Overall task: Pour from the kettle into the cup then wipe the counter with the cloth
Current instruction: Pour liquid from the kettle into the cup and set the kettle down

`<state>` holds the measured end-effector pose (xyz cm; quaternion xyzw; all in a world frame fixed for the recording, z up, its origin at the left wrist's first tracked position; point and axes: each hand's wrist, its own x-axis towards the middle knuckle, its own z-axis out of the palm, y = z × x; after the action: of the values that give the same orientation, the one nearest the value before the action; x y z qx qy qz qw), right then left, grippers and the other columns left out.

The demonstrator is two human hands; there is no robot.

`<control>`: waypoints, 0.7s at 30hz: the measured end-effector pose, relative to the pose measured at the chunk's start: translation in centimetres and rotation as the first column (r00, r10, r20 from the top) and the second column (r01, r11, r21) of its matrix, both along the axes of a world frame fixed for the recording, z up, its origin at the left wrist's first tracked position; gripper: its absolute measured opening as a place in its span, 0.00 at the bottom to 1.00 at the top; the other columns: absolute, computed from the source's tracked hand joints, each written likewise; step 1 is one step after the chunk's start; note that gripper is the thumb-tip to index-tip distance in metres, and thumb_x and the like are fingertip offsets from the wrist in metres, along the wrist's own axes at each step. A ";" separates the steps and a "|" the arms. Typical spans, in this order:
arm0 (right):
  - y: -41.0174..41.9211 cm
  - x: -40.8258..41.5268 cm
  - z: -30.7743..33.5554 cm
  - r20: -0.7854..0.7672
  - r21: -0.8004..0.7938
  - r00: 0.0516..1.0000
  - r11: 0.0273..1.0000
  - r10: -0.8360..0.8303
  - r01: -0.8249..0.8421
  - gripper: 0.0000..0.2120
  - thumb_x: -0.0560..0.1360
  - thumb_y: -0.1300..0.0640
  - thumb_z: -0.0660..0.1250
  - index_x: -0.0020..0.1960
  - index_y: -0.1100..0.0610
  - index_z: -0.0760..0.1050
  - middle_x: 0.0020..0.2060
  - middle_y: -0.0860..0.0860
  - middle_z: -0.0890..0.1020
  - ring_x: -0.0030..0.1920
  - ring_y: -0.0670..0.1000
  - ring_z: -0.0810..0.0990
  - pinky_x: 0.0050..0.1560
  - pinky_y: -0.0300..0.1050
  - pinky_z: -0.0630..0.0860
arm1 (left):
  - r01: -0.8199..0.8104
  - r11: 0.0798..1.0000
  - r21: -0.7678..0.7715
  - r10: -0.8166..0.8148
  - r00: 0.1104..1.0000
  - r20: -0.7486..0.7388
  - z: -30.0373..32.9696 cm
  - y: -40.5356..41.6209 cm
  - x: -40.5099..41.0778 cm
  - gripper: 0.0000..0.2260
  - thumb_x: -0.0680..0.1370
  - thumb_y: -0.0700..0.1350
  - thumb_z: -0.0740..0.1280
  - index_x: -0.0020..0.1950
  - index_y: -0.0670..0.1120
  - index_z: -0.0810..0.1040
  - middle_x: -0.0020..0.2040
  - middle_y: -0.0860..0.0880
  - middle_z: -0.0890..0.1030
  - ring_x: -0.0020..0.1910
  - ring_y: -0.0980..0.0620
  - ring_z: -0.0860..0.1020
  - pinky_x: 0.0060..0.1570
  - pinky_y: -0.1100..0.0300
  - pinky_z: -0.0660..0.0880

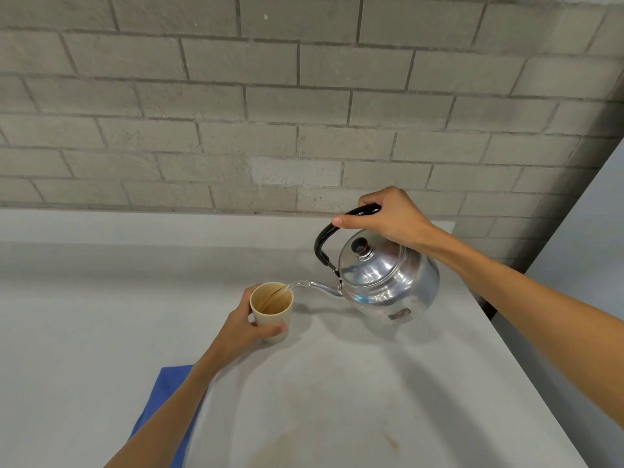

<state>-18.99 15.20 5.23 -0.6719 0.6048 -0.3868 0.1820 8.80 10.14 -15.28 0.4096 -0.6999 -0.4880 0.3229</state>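
Right hand (388, 216) wrapped around black handle of kettle (388, 278), tilted above counter (337, 383), spout over cup (271, 309). Water running into cup. Left hand (243, 327) curled around cup. Blue cloth (162, 407) flat below cup, under left forearm.

Pale grey desk (337, 383) against block wall (304, 96); blue cloth (162, 410) flat near front edge (partly under forearm); cup (271, 310) stands mid-desk.
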 end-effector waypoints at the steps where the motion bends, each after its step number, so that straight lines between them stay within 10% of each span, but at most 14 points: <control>1: 0.0 0.0 0.0 -0.009 0.001 1.000 1.000 0.003 -0.003 0.30 0.63 0.39 0.77 0.29 0.64 0.68 0.22 0.47 0.65 0.24 0.43 0.61 0.24 0.31 0.57 | 0.000 1.000 0.002 0.000 1.000 -0.002 0.0 0.0 0.0 0.35 0.60 0.55 0.79 0.62 0.66 0.66 0.56 0.67 0.76 0.55 0.65 0.76 0.45 0.65 0.78; 21: 0.2 0.2 0.4 -0.046 0.004 0.999 1.000 0.019 -0.019 0.33 0.63 0.37 0.76 0.33 0.68 0.70 0.23 0.48 0.66 0.25 0.45 0.63 0.24 0.32 0.58 | 0.001 1.000 0.005 -0.001 1.000 0.012 0.2 0.2 0.0 0.35 0.60 0.57 0.79 0.62 0.66 0.65 0.55 0.67 0.76 0.55 0.65 0.76 0.46 0.63 0.78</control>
<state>-18.82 15.39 5.65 -0.6861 0.6031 -0.3684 0.1727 8.84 10.35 -15.07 0.4128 -0.7009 -0.4874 0.3174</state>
